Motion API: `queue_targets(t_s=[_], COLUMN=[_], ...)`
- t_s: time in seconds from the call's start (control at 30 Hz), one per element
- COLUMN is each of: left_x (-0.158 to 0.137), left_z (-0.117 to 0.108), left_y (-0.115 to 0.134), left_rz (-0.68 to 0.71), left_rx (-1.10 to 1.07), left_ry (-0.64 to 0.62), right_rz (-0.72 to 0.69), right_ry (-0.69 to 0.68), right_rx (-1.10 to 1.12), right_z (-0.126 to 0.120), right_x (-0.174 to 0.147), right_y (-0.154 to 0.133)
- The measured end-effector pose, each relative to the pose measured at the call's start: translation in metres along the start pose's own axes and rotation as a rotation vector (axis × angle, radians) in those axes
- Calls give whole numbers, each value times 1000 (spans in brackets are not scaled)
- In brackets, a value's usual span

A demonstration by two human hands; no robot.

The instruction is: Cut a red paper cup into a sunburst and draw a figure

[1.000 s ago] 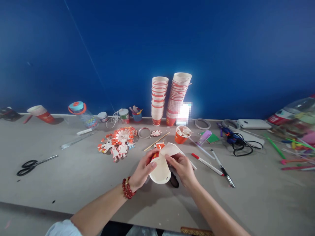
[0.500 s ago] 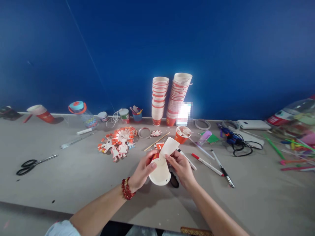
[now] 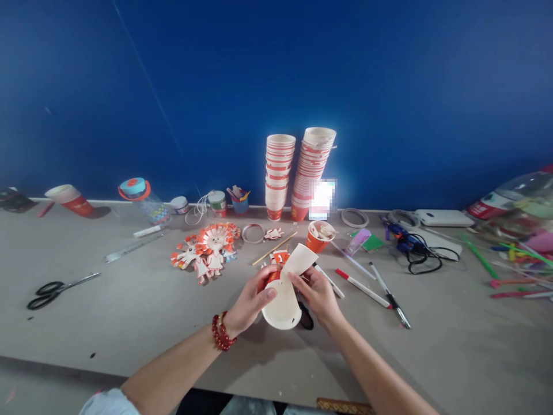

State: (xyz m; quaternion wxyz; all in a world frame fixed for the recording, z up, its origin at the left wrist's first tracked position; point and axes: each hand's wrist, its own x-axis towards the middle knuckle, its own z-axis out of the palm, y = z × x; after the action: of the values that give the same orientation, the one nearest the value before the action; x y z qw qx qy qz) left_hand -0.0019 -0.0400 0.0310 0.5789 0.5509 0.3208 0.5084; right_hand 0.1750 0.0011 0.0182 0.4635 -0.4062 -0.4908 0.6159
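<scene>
Between my hands is a cut paper cup (image 3: 281,311), white inside and red outside, its round mouth facing me and a strip of its wall (image 3: 302,260) standing up at the back. My left hand (image 3: 254,294) wraps the cup's left side, thumb on the wall. On the other side, my right hand (image 3: 317,293) pinches the raised strip between thumb and fingers. A black loop (image 3: 306,317), perhaps a scissors handle, shows partly behind the cup. Beyond the hands lie red and white paper scraps (image 3: 280,257) and a wooden stick (image 3: 275,249).
Two tall stacks of paper cups (image 3: 280,173) stand against the blue wall. Cut-paper figures (image 3: 215,248) and scissors (image 3: 64,288) lie left. Markers (image 3: 363,289), a cup of scraps (image 3: 320,237), a blue glue gun (image 3: 408,239) and coloured sticks (image 3: 518,276) are right.
The raised strip leans slightly further right and the cup sits a touch lower. Both hands keep their hold; the whole view has shifted a little.
</scene>
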Motion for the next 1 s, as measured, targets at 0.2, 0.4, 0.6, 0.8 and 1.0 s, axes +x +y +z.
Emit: queue_targets(t_s=[0.2,0.4,0.6,0.8,1.0], left_x=[1,2,0,-1,-1], left_z=[1,1,0,0,-1], left_y=[0,-1,2,1,0], left_rz=[-36,-21,-4,-38,-44], left_rx=[-34,-29,74,68,111], left_ry=[-25,-39,-61,-41,-38], right_rz=[81,35,17,86,127], right_ry=[-55,-13,-2,-65,-32], right_rx=[35,9,-46,61,107], right_z=[0,1,-1,2,3], right_x=[-2,-1,0,-4,-3], right_y=[-5,-4,-4,-10,-12])
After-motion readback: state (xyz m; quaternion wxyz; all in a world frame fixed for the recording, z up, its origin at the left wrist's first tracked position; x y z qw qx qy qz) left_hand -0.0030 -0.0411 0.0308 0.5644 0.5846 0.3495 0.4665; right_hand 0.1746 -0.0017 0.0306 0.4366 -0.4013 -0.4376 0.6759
